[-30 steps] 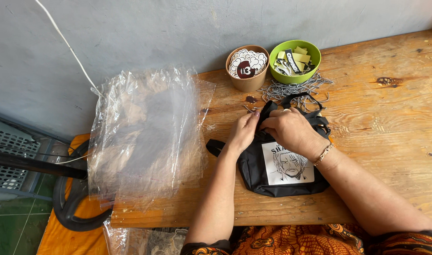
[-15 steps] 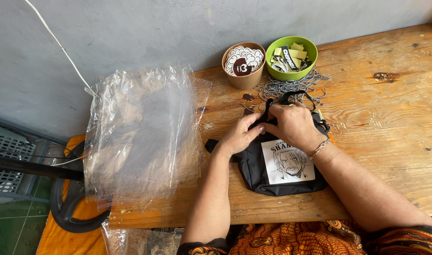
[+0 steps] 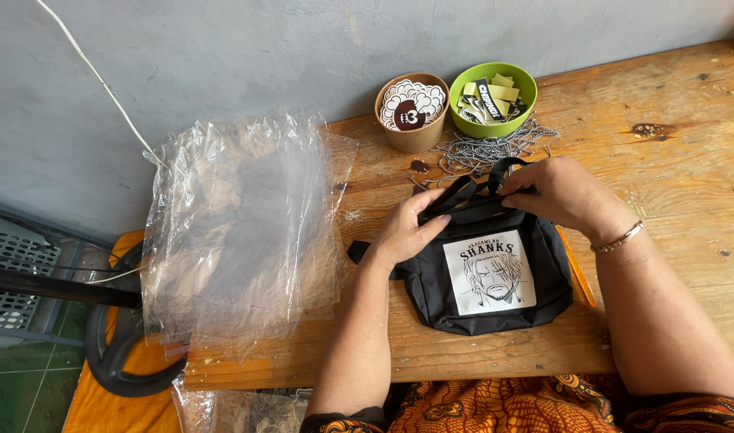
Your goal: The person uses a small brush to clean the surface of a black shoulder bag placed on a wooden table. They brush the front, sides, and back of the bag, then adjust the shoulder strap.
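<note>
Wooden planks form the table [image 3: 664,144], which stands against a grey wall, with a small black pouch bag [image 3: 487,277] lying flat near its front edge. A white rectangular patch bearing a drawn face sits on the upper side of the bag; the patch reads upright from the person's side, so the bag's top edge points away toward the wall and its rounded bottom toward the person. Its long axis runs left to right, roughly parallel to the table's front edge. Left hand [image 3: 407,232] rests on the bag's upper left corner, fingers curled down and pinching the black strap [image 3: 463,192] at the top edge. Right hand [image 3: 563,192] covers the upper right corner, fingers bent and gripping the same strap where it loops above the bag; a thin bracelet circles this wrist. Beyond the hands lies a heap of metal ball chains [image 3: 483,152], touching the strap loop. Behind the chains stand a brown paper cup [image 3: 412,112] filled with round stickers and, just beside it, a green bowl [image 3: 493,100] holding yellowish tags. A stack of clear plastic bags [image 3: 247,232] overhangs the table's left end, well apart from the bag. An orange strip [image 3: 577,269] shows at the bag's right side, partly hidden beneath the forearm.
</note>
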